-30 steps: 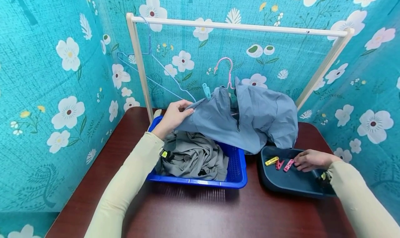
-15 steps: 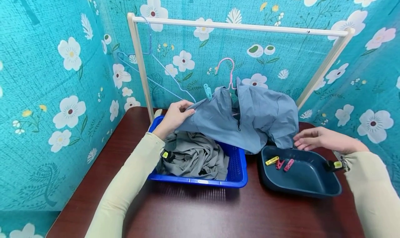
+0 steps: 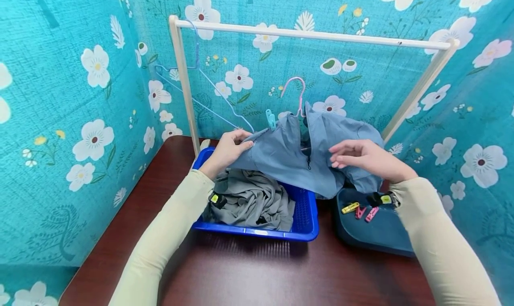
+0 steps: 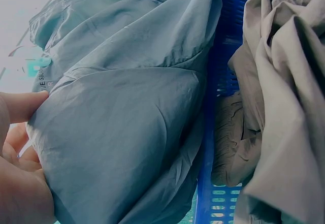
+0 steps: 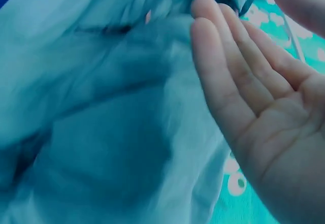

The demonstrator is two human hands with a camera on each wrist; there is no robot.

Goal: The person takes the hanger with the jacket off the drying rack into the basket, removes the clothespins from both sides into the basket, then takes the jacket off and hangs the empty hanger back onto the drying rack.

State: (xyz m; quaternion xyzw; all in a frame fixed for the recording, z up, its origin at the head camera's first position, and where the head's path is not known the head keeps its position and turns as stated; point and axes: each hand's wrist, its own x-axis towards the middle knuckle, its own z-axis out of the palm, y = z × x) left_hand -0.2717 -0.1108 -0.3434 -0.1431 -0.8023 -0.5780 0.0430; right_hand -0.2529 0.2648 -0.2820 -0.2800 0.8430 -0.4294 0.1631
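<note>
A blue-grey zip jacket (image 3: 277, 159) with a hood hangs over a pink hanger (image 3: 302, 96), whose hook sticks up from the collar. My left hand (image 3: 230, 150) pinches the jacket's left shoulder between thumb and fingers, also plain in the left wrist view. Beside that hand, a light-blue clothespin (image 3: 271, 119) is clipped on the shoulder edge. My right hand (image 3: 363, 156) is in front of the jacket's right side, fingers extended and palm bare in the right wrist view. Yellow, red and pink clothespins (image 3: 350, 208) lie in a dark tray (image 3: 373, 234), partly covered by my right forearm.
A blue basket (image 3: 309, 217) with crumpled grey clothing (image 3: 253, 199) stands under the jacket. Over the table (image 3: 257, 270) rises a wooden rack (image 3: 313, 35), with an empty blue hanger (image 3: 218, 94) on its left end. Flowered teal cloth surrounds the table.
My right hand has come up out of the dark tray and moved left to the jacket's right side. The left hand keeps its pinch on the shoulder; the clothespins in the tray stay put.
</note>
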